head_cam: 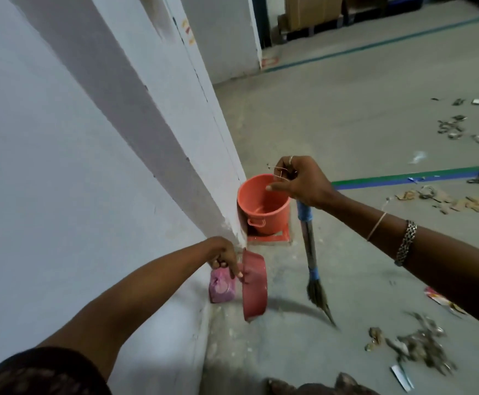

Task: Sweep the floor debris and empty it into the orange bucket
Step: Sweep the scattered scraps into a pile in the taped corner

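Bucket point(261, 212) stands just beyond the right hand point(301, 181), fingers gripping the broom point(309, 252); left hand point(224, 255) fingers hold the dustpan point(255, 289).

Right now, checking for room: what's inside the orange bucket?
The orange bucket shows only bare orange wall and bottom, nothing lying there. The right hand hides its right edge.

— What stands at nine o'clock?
— A white wall point(61, 138), running to a corner near the middle. A pink packet point(221, 289) lies at its foot, about six o'clock.
— And at three?
— A green and blue tape line point(403, 176) across the grey floor point(346, 124).
— Farther off?
— Cardboard boxes point(312, 10) at one o'clock, with a second tape line point(375, 45) just before them.
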`<state>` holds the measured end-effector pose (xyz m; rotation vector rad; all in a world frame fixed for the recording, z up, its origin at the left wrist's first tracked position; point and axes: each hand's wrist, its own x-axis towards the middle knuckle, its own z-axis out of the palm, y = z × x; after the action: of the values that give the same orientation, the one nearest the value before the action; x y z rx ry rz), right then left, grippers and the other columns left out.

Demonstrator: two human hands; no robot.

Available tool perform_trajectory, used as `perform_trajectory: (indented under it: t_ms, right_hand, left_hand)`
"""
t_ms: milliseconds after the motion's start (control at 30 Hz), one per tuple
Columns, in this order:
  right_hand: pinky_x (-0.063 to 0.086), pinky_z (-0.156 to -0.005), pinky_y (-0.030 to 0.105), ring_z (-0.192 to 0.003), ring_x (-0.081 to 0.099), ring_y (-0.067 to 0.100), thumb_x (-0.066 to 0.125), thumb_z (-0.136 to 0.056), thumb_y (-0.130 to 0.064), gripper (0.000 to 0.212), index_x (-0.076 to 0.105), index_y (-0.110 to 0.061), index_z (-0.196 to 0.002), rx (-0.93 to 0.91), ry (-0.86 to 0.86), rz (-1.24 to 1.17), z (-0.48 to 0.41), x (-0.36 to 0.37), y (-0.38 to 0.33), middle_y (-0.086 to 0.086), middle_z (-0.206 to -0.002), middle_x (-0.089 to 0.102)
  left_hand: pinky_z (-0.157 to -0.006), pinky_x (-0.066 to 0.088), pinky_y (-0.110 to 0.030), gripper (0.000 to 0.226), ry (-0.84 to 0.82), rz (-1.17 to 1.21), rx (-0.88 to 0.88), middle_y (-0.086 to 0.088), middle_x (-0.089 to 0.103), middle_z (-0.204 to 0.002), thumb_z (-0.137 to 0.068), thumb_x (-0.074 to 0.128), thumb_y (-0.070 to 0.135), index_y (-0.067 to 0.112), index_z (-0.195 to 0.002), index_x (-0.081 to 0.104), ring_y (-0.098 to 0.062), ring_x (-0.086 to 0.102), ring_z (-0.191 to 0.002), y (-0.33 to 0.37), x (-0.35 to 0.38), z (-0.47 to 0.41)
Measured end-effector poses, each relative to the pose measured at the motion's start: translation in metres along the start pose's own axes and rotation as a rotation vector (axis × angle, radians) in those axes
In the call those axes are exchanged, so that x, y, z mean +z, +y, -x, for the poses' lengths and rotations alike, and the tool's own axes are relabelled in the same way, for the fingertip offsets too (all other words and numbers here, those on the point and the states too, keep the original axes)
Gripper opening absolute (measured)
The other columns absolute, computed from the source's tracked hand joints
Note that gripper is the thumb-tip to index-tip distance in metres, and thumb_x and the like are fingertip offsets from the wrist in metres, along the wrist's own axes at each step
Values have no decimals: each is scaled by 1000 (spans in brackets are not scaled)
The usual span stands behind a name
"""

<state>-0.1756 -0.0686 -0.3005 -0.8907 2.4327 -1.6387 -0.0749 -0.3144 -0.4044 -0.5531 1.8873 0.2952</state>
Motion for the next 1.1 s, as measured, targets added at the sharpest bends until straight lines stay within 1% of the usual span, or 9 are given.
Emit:
perform_trajectory:
  t_ms: [100,167,267,367,533,600,733,900,1100]
  right_hand:
    - [47,-52,26,-55,52,4,88,-71,-17,26,63,-17,-77,11,26,18,15,-11,21,-5,-64,61]
    - [41,-54,22,-53,46,2,89,-70,-16,30,61,-22,-78,9,65,29,25,-18,33,-12,-61,56]
    - [46,-57,31,-57,46,3,87,-71,-15,31,60,-23,-83,17,144,35,40,-29,49,-12,-65,55]
    - [51,-61,38,-59,52,23,84,-76,-17,27,60,-21,-87,55,226,56,56,-40,67,3,-67,60]
    - [53,-67,49,-69,58,30,75,-85,-15,18,62,-18,-96,143,344,120,86,-50,102,13,-82,62]
    - [53,-71,46,-75,60,24,73,-86,-10,14,63,-14,-96,176,395,160,100,-49,113,7,-88,61]
    - [52,-74,31,-84,60,18,70,-88,-3,12,62,-10,-94,283,548,220,130,-37,127,6,-93,61]
    - [41,-68,11,-81,55,9,70,-87,-3,12,62,-10,-92,497,817,260,169,-6,132,7,-93,58]
    - [49,-73,15,-93,58,10,72,-85,-6,13,65,-12,-95,718,954,246,205,35,147,4,-103,58]
  left_hand:
    - [-34,19,-14,13,-23,199,17,5,34,-46,-92,74,18,11,-95,64,-6,21,-36,4,8,-3]
    - [-35,16,-15,21,13,341,45,5,33,-43,-95,69,22,12,-78,63,-4,19,-33,4,12,-3]
    - [-34,13,-15,39,-35,584,67,4,38,-45,-97,63,42,5,-84,69,-3,18,-33,3,23,-13]
    - [-32,13,-13,58,-67,793,63,-2,56,-49,-100,48,57,3,-85,65,-2,23,-30,6,36,-24]
    - [-33,8,-12,75,-106,838,65,-5,64,-54,-108,37,35,9,-46,69,-3,18,-25,15,47,-55]
    - [-32,8,-11,70,-158,871,62,-5,60,-53,-106,39,30,7,-49,72,-3,16,-26,21,45,-71]
    - [-34,10,-10,44,-263,920,109,5,27,-39,-95,45,34,3,-68,59,-4,13,-27,35,42,-105]
    - [-36,13,-10,34,-630,1077,128,5,21,-37,-85,38,34,10,-62,43,-9,15,-25,35,50,-126]
    - [-39,11,-11,34,-842,924,156,5,20,-35,-85,42,37,14,-61,36,-9,14,-24,35,58,-139]
